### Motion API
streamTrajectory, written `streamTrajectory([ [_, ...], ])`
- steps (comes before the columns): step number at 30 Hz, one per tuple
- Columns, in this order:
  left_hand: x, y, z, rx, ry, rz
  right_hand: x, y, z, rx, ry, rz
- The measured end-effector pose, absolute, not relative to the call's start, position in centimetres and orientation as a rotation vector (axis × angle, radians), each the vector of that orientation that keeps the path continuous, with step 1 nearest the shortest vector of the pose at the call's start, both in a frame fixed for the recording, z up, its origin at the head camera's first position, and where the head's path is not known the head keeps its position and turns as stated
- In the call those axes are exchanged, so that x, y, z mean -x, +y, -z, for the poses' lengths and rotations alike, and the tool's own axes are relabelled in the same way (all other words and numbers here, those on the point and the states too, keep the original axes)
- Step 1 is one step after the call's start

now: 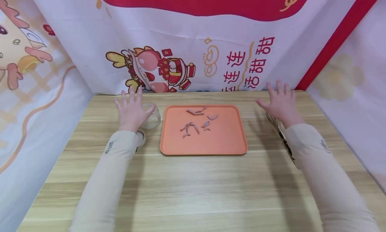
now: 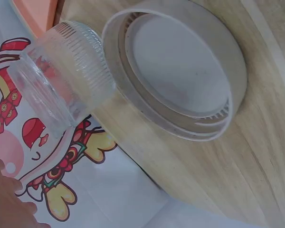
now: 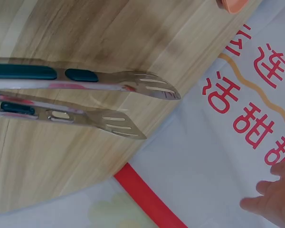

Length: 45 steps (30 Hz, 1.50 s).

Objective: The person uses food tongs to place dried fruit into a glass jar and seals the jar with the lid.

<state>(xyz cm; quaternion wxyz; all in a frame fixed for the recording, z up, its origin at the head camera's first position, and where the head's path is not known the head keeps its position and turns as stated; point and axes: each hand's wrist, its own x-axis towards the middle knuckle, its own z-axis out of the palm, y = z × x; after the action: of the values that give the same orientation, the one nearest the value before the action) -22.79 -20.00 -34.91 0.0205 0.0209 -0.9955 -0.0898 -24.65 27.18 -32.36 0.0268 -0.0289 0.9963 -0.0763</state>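
Note:
In the head view my left hand [image 1: 131,112] is held over the table with its fingers spread, holding nothing. Below it are a clear glass jar [image 2: 61,76] and a pale round lid [image 2: 180,66], its hollow side facing up. My right hand [image 1: 281,104], fingers also spread, hovers above a pair of metal tongs [image 3: 118,85] with dark green grip pads and slotted ends. Between the hands lies an orange tray [image 1: 223,141] bearing several thin, brownish, shredded-looking strips [image 1: 190,125]; their exact kind cannot be made out.
The wooden table [image 1: 193,191] ends at a printed cloth [image 1: 187,34] hanging behind it. More cloth hangs along the left and right sides. Jar and lid stand left of the tray, the tongs to its right.

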Motion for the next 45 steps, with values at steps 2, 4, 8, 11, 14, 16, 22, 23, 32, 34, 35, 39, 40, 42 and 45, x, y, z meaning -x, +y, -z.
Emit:
streamTrajectory([
  [2, 22.7, -20.2, 35.0, -0.051, -3.078, 0.289, 24.5, 27.4, 32.5, 0.097, 3.078, 0.270],
  [4, 22.5, -20.3, 35.1, -0.038, -3.066, 0.293, 24.3, 27.7, 32.5, 0.112, 3.082, 0.294],
  [8, 22.2, -20.5, 35.3, -0.005, -3.046, 0.280, 23.6, 28.3, 32.8, 0.125, 3.076, 0.326],
  [11, 21.9, -20.7, 35.5, 0.022, -3.037, 0.277, 23.2, 28.8, 33.2, 0.122, 3.066, 0.341],
  [14, 21.7, -20.9, 35.8, 0.047, -3.034, 0.282, 22.8, 29.2, 33.7, 0.137, 3.072, 0.329],
  [16, 21.6, -21.0, 36.1, 0.061, -3.038, 0.287, 22.5, 29.4, 34.2, 0.165, 3.099, 0.304],
  [22, 21.4, -21.2, 37.1, 0.097, -3.060, 0.286, 21.3, 30.3, 35.7, 0.220, 3.140, 0.213],
  [23, 21.4, -21.2, 37.3, 0.101, -3.061, 0.284, 21.1, 30.5, 36.0, 0.226, 3.136, 0.200],
  [32, 20.9, -21.6, 38.4, 0.133, -3.064, 0.300, 19.6, 32.1, 38.9, 0.288, 3.194, 0.141],
  [34, 20.9, -21.6, 38.6, 0.141, -3.065, 0.298, 19.2, 32.3, 39.5, 0.294, 3.212, 0.148],
  [35, 20.8, -21.6, 38.7, 0.145, -3.068, 0.295, 19.1, 32.5, 39.7, 0.291, 3.214, 0.149],
  [39, 21.0, -21.6, 39.1, 0.155, -3.070, 0.278, 18.6, 32.8, 40.6, 0.259, 3.208, 0.163],
  [40, 21.0, -21.5, 39.1, 0.157, -3.071, 0.275, 18.5, 32.8, 40.7, 0.247, 3.209, 0.168],
  [42, 21.1, -21.5, 39.2, 0.159, -3.071, 0.264, 18.3, 32.9, 41.0, 0.225, 3.213, 0.186],
  [45, 21.1, -21.4, 39.4, 0.160, -3.076, 0.258, 18.1, 33.0, 41.3, 0.192, 3.214, 0.215],
])
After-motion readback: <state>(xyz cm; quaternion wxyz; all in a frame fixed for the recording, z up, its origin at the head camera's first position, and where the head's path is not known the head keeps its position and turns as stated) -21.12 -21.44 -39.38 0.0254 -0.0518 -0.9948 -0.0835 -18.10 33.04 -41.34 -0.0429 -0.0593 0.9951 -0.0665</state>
